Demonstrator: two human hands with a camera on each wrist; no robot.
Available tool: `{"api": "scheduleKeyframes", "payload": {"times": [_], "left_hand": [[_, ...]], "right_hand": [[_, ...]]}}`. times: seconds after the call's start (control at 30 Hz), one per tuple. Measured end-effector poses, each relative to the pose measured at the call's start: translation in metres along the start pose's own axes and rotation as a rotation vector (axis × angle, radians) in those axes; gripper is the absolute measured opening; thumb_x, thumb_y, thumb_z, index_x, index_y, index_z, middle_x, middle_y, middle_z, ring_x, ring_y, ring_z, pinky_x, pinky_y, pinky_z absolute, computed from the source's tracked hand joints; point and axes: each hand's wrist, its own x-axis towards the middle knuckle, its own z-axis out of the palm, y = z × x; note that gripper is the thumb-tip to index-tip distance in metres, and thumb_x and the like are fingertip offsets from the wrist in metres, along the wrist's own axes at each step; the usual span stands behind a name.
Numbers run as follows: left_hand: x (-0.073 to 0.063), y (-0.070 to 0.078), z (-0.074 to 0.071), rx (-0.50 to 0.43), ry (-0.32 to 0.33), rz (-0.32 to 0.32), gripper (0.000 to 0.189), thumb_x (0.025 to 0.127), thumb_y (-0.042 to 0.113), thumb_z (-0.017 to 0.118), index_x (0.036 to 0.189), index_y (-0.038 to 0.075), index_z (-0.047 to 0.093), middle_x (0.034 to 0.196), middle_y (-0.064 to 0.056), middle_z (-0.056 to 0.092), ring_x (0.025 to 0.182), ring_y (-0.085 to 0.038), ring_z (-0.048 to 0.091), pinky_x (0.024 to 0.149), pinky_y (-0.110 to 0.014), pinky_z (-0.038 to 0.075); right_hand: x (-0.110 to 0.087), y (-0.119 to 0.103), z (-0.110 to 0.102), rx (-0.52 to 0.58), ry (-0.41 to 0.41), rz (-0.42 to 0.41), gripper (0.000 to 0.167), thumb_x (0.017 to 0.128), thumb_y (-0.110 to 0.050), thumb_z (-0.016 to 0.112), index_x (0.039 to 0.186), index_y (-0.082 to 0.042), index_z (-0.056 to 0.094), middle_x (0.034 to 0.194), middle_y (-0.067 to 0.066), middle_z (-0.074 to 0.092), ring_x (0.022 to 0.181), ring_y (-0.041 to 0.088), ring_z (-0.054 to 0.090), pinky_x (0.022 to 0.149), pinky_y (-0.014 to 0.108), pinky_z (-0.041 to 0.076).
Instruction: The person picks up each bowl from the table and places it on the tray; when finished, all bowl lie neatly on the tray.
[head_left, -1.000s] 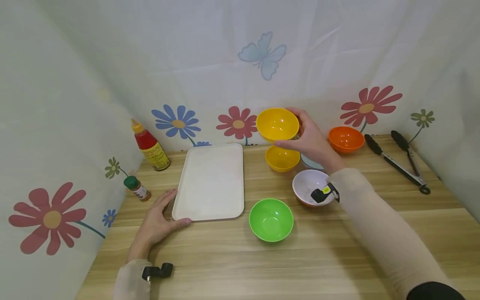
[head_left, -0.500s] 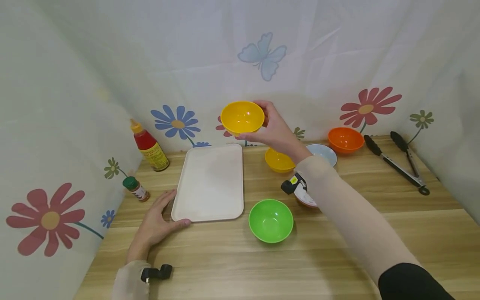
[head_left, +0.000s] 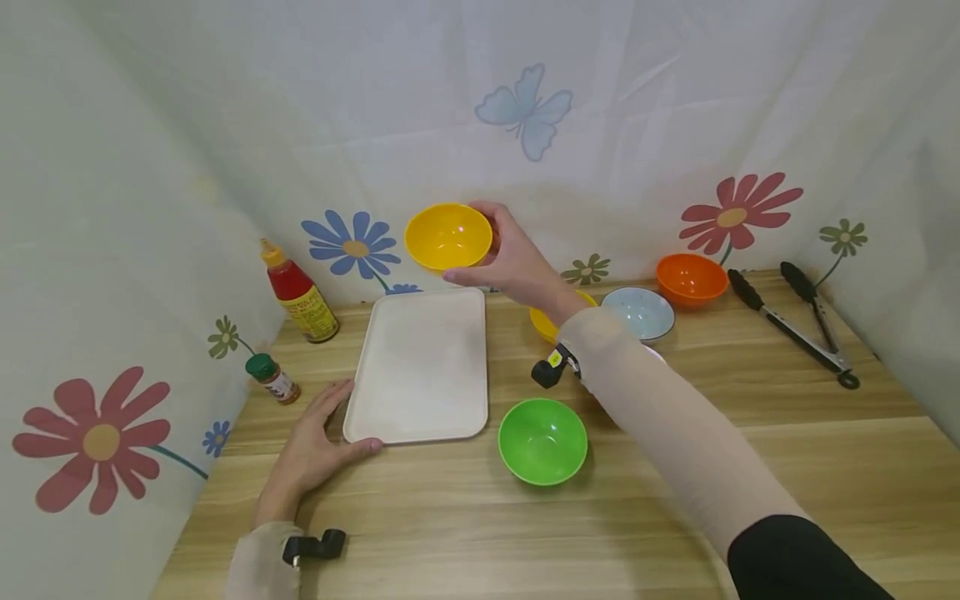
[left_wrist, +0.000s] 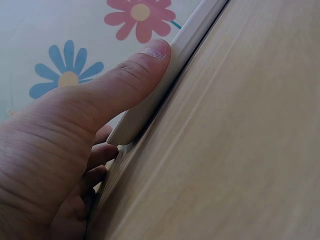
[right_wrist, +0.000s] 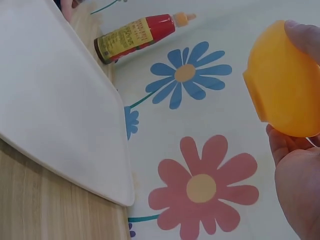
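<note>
My right hand [head_left: 517, 254] grips a yellow bowl [head_left: 448, 237] by its right side and holds it in the air, above the far edge of the white tray [head_left: 420, 367]. In the right wrist view the yellow bowl [right_wrist: 285, 82] is tipped on its side, with the thumb on its outside and fingertips near its base. My left hand [head_left: 309, 446] rests at the tray's near left corner, fingers along its left side. The left wrist view shows the thumb [left_wrist: 145, 65] laid straight on the tray's near rim. A green bowl [head_left: 542, 442] sits right of the tray.
A second yellow bowl [head_left: 545, 324], partly hidden by the right arm, sits beside a pale blue bowl [head_left: 641, 312]. An orange bowl [head_left: 690, 279] and black-tipped tongs [head_left: 797, 329] are farther right. A red sauce bottle [head_left: 302, 292] and a green-capped jar [head_left: 273, 379] stand at left.
The right hand has carried the yellow bowl leftward, from over the second yellow bowl to over the tray's far edge. The left hand and the tray have stayed in place.
</note>
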Motion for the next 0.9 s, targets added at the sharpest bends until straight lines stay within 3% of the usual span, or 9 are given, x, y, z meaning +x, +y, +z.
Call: {"api": "scheduleKeyframes", "payload": {"times": [0.37,0.9], "left_hand": [[-0.002,-0.001,-0.002,0.008,-0.001,-0.009,0.127,0.079,0.066,0.096,0.177,0.016,0.032,0.183,-0.02,0.025,0.169,-0.049,0.02,0.133,-0.077,0.024],[0.0,0.002,-0.002,-0.001,-0.005,-0.001,0.127,0.079,0.066,0.096,0.176,0.014,0.034,0.183,-0.02,0.025,0.169,-0.048,0.02,0.134,-0.075,0.023]], "right_hand": [[0.011,0.003,0.024,-0.022,-0.008,0.0,0.101,0.09,-0.017,0.096,0.168,-0.016,0.032,0.16,0.004,0.046,0.14,0.021,0.056,0.118,0.033,0.057],[0.016,0.021,0.049,-0.022,0.033,0.016,0.096,0.084,-0.023,0.101,0.162,-0.024,0.044,0.154,-0.006,0.054,0.132,0.015,0.061,0.117,0.031,0.057]]}}
